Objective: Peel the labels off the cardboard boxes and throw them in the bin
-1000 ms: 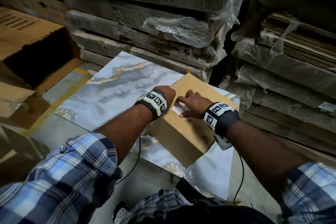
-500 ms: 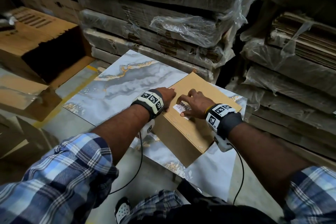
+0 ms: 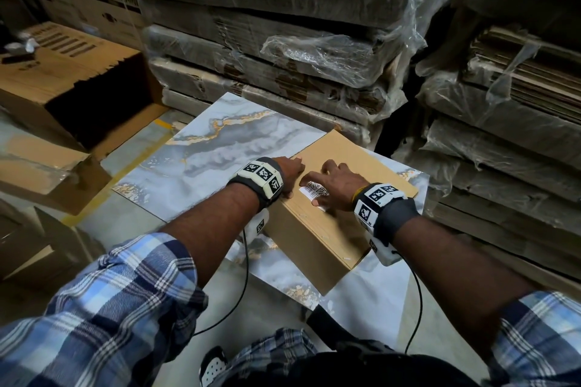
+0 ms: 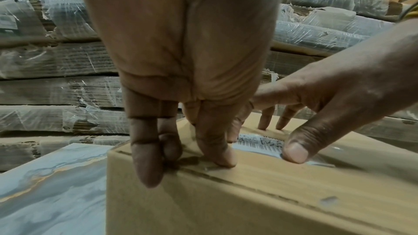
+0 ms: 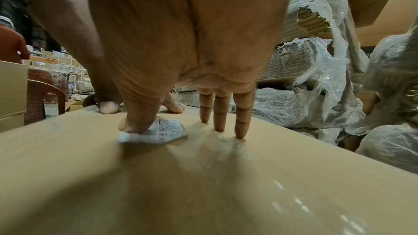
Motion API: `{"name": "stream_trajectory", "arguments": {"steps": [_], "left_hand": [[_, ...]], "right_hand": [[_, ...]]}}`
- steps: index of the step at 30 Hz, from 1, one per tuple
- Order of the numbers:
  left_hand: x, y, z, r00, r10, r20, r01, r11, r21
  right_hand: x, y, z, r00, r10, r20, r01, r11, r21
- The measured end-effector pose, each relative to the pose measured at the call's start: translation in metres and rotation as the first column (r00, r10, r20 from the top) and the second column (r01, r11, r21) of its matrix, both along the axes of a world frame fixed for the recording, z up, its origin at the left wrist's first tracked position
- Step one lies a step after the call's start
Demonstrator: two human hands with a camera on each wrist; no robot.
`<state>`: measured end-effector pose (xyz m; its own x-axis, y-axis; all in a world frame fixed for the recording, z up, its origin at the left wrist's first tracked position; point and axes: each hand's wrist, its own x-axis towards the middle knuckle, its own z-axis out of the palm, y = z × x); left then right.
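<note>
1. Cardboard box [image 3: 342, 198] lies on a marbled tile [image 3: 220, 148] on the floor, with the white barcode label [image 3: 314, 190] on its top face near the 9 o'clock edge.
2. Left hand [image 3: 289, 171] presses that edge with straight fingers, apparently to stop the box sliding.
3. Right hand [image 3: 341, 182] has its thumb on the label's near corner and its other fingers spread flat at 12 o'clock (likely working an edge loose).
4. Label not yet lifted; no bin in view.

dim warehouse light, glare on shiny tape, wide-angle bending, blurred near edges.
</note>
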<state>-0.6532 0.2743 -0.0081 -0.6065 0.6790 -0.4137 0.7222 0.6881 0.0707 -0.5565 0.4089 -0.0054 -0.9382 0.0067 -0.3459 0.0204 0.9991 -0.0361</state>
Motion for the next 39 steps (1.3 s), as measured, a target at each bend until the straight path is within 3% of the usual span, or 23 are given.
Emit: {"name": "stream_trajectory", "arguments": {"steps": [8, 23, 39], "left_hand": [[-0.009, -0.008, -0.004, 0.994, -0.048, 0.098, 0.048, 0.999, 0.001], [-0.038, 0.002, -0.011, 0.992, -0.12, -0.025, 0.118, 0.991, -0.064], [-0.047, 0.0, -0.017, 0.997, -0.072, 0.014, 0.072, 0.997, -0.017]], "right_hand": [[-0.001, 0.002, 0.0, 1.0, -0.015, 0.001, 0.015, 1.0, -0.006], [-0.011, -0.007, -0.006, 0.986, -0.151, -0.069, 0.149, 0.988, -0.031], [-0.035, -0.01, -0.001, 0.998, -0.045, 0.051, 0.04, 0.995, 0.087]]}}
